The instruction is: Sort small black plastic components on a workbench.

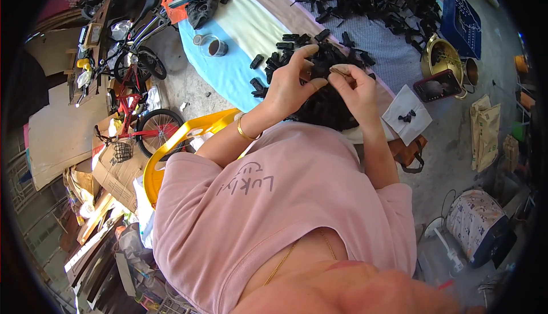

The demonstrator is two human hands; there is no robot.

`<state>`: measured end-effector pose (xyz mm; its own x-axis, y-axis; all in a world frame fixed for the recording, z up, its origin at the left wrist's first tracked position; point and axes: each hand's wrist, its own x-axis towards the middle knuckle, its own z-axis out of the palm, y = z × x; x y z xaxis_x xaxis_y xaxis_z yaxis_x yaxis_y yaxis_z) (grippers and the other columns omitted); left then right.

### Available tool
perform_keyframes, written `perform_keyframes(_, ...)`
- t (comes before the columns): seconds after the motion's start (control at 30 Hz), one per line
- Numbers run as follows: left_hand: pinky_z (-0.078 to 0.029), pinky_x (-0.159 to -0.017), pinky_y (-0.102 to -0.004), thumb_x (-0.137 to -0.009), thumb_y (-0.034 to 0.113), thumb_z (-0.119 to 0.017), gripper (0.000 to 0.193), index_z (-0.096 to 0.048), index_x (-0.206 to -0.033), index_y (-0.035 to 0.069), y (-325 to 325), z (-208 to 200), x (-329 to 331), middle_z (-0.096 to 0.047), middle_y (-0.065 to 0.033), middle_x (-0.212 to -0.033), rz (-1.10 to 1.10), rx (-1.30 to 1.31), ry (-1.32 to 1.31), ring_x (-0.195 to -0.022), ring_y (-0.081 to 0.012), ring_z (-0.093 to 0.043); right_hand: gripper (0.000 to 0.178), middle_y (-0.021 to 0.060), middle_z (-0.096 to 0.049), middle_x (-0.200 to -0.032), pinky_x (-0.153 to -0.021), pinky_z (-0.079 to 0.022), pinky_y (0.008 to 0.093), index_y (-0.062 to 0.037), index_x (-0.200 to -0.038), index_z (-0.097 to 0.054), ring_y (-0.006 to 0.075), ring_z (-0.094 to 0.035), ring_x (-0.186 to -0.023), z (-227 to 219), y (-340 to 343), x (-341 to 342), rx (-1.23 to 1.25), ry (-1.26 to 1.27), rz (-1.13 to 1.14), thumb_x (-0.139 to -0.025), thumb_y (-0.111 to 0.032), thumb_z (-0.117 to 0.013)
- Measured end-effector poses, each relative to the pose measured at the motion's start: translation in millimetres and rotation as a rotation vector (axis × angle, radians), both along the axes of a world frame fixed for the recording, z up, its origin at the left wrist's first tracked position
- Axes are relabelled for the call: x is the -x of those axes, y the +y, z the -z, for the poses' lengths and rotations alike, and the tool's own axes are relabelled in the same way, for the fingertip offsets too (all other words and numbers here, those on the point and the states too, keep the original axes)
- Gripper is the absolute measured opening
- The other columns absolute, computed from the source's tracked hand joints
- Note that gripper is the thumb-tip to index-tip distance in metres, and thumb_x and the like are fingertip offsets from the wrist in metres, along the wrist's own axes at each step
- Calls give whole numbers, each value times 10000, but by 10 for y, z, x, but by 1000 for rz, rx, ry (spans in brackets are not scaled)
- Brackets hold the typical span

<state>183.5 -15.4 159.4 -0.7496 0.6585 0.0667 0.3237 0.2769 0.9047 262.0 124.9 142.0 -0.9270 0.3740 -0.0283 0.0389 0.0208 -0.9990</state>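
Over a heap of small black parts [328, 107], my two hands meet almost fingertip to fingertip. My left hand [290, 87], with a gold bangle at the wrist, has its thumb and fingers bent toward each other; what they grip is lost against the black pieces behind. The thumb and forefinger of my right hand [358, 90] are pinched together close to the left thumb, and what is between them is too small to name. Several loose black pieces [258, 87] lie left of my left hand on the striped cloth [237, 31].
A bigger black pile [365, 0] covers the far cloth. Rightward are a brass-coloured pot [432, 57], a blue basket [460, 24], a phone [437, 86] and a white tissue [404, 121] bearing black bits. A cup [216, 47] stands left; a yellow chair [151, 174] is beside me.
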Motion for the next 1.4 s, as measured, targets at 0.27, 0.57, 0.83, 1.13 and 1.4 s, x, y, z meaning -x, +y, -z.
perform_keyframes(0.27, -465, -806, -303, -610, -17, -741, 780, -344, -1278, 49, -182, -202, 228, -576, -93, -1030, 437, -135, -629, -918, -179, -565, 192, 14, -619, -752, -638, -441, 187, 18, -853, -613, 54, -553, -688, -147, 177, -86, 184, -53, -180, -734, -110, -695)
perform_keyframes(0.57, -502, -759, -294, -681, 9, -708, 381, -472, -980, 4, -74, -80, 178, -569, -100, -926, 426, -359, -1090, -824, -186, -600, 212, 28, -588, -784, -624, -441, 192, 34, -868, -607, 69, -543, -694, -195, 147, -88, 289, 154, -327, -746, -121, -684)
perform_keyframes(0.83, -511, -719, -285, -777, 27, -608, 160, -456, -819, -1, -95, -104, 141, -586, -105, -822, 321, -262, -992, -795, -184, -615, 221, -3, -536, -760, -570, -387, 163, 7, -975, -579, 44, -482, -654, -221, -5, -72, 136, 143, -201, -811, -134, -625)
perform_keyframes(1.13, -501, -679, -231, -823, 13, -557, 272, -480, -1078, -44, -75, -131, 6, -603, -77, -848, 120, -253, -495, -747, -110, -599, 115, -16, -523, -671, -451, -270, 144, -18, -930, -554, 2, -363, -514, -196, -47, -115, 47, 57, -99, -881, -113, -513)
perform_keyframes(1.4, -500, -644, -231, -789, 20, -590, 290, -518, -1066, -24, -66, -250, -58, -620, -100, -841, 122, -192, -131, -730, -125, -612, 122, -10, -528, -650, -419, -242, 147, -16, -926, -564, -5, -349, -478, -275, 7, -165, 119, 6, -131, -882, -117, -511)
